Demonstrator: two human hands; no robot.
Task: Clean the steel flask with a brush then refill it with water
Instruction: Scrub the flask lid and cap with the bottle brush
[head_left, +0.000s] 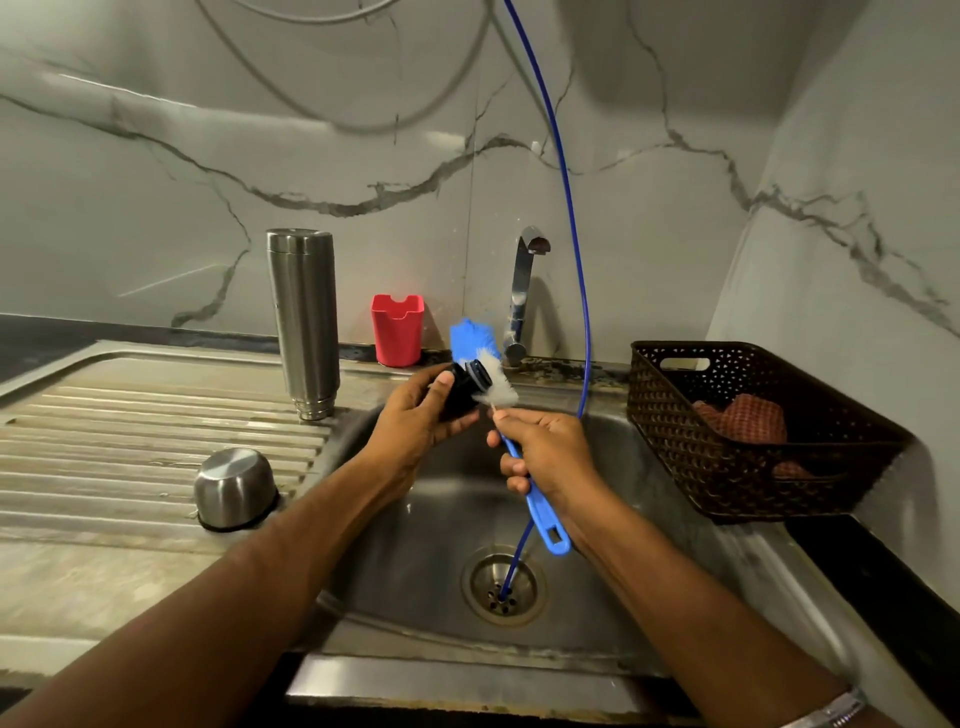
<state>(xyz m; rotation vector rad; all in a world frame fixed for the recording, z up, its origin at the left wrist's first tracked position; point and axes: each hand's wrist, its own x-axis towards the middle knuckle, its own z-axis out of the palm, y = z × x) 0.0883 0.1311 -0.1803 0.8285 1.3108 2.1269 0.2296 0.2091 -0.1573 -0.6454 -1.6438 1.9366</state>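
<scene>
The tall cylindrical steel flask (304, 322) stands upside down on the ribbed steel drainboard (104, 415) left of the sink basin (597, 597), apart from both hands. Judged rigid, fairly light when empty and slippery if wet; best taken round the mid-body. Its black inner stopper (462, 389) is held over the basin by the left hand (415, 421), grip curled round it. The right hand (540, 457), grip wrapped about the handle, holds the blue-handled bottle brush with white and blue bristles (485, 374), bristles against the stopper. A domed steel cap (234, 488) rests inverted on the drainboard. Beyond: red plastic holder (397, 330), chrome tap (522, 291), dark woven basket (753, 431).
</scene>
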